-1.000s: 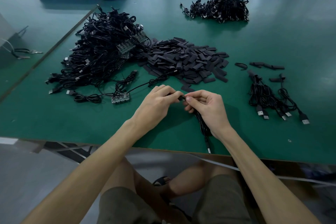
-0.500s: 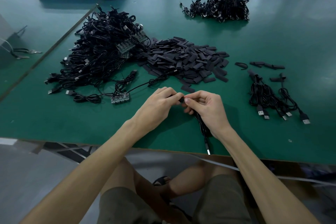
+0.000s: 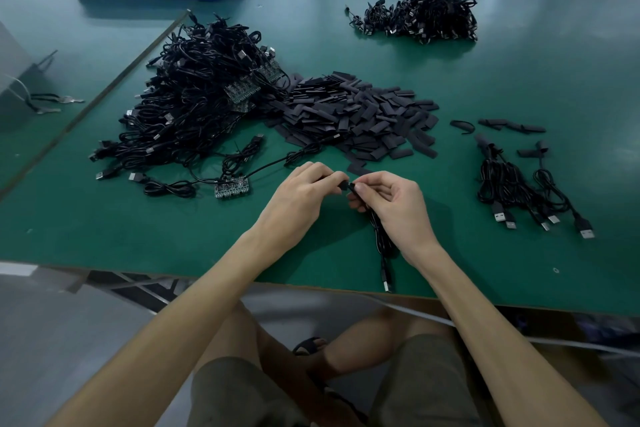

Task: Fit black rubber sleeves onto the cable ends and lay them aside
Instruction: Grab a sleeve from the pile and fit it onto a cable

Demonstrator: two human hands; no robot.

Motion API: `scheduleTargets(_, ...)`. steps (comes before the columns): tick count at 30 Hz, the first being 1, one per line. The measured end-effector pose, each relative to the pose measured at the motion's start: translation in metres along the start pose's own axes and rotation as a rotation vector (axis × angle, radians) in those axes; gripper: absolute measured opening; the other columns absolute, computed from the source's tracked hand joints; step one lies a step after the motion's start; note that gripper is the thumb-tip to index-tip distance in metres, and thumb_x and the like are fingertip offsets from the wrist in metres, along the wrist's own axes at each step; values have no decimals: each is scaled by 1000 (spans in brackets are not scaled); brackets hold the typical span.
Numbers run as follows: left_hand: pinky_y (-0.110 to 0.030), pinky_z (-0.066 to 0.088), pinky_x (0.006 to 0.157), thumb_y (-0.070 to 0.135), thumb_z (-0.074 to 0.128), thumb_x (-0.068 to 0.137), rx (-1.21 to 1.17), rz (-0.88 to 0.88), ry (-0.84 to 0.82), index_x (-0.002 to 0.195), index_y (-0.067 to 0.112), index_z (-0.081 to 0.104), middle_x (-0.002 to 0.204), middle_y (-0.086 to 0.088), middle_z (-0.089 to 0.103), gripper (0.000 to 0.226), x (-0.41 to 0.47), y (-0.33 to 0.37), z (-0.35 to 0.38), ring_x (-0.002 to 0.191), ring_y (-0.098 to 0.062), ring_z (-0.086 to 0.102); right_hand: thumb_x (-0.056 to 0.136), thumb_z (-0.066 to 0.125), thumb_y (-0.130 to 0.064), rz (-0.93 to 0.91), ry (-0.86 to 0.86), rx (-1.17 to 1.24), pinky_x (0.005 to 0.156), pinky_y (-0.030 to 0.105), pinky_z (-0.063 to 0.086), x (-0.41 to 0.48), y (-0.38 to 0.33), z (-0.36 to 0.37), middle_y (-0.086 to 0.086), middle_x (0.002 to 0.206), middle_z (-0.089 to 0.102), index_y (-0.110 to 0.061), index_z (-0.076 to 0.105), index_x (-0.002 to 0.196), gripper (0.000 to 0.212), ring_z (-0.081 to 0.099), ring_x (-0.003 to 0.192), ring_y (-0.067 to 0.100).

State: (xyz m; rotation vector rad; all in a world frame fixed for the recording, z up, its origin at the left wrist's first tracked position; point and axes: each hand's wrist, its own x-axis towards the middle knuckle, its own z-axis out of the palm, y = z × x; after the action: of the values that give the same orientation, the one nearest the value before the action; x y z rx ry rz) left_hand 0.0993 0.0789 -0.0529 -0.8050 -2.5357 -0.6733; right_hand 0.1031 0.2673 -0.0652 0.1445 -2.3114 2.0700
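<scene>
Entry, my view: left hand pinches sleeve, right hand pinches cable, fingertips meeting, scarcely moved since a second ago; fitting unfinished, I judge.

both arms are bare and are reaching forward, the left forearm and the right forearm angling inward so that the hands are meeting in the middle. the left hand is lying knuckles up, its fingers curling under, thumb and fingertips pinching a small black piece. the right hand is showing its back to the right, thumb on top, thumb and forefinger pinching the end of a cable while its lower fingers are curling round the strand. the fingertips of both hands are sitting just beside each other; whether they are touching is unclear. both wrists are running roughly straight.
</scene>
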Motion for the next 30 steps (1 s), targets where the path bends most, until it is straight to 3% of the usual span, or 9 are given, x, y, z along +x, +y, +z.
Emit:
scheduleTargets(8,-35,50,79,-19,57,91,12,102,-43,118,2,68,99,-9,61,37,-1,-4,4,89,-26,54,97,69,-3,8,-33,34,69,22,58,-2,-3,-3,10,81,78,-10,75,97,9,76,74,21)
scheduleTargets(17,-32,50,79,-11,60,93,-44,83,-13,119,3,69,96,-10,62,31,0,-6,6,87,-26,57,97,70,-7,8,-21,47,68,22,57,-2,-2,-1,8,81,79,-10,75,97,7,76,73,21)
scheduleTargets(20,-24,50,82,8,68,96,-205,-20,10,118,8,73,100,-3,67,23,3,-8,5,89,-16,62,95,74,-12,6,-26,30,68,23,56,0,-2,0,8,81,78,-12,74,96,1,75,73,22)
scheduleTargets(23,-19,53,78,15,77,89,-434,-203,14,107,18,77,93,7,74,18,6,-16,3,81,-8,69,90,80,-13,5,-24,4,67,25,58,0,-2,-1,10,81,77,-10,72,95,10,74,71,22)
scheduleTargets(26,-22,55,68,12,77,89,-771,-405,11,100,16,78,82,-3,76,12,7,-28,1,66,-15,70,90,79,-9,11,1,44,67,28,58,-1,-2,-2,9,79,77,-6,70,93,11,73,68,21)
scheduleTargets(30,-23,54,65,12,78,88,-922,-453,8,93,12,80,75,-11,74,6,6,-31,0,66,-17,69,89,79,-8,16,7,32,66,28,58,-1,-1,-2,9,79,77,-4,69,90,11,72,67,20)
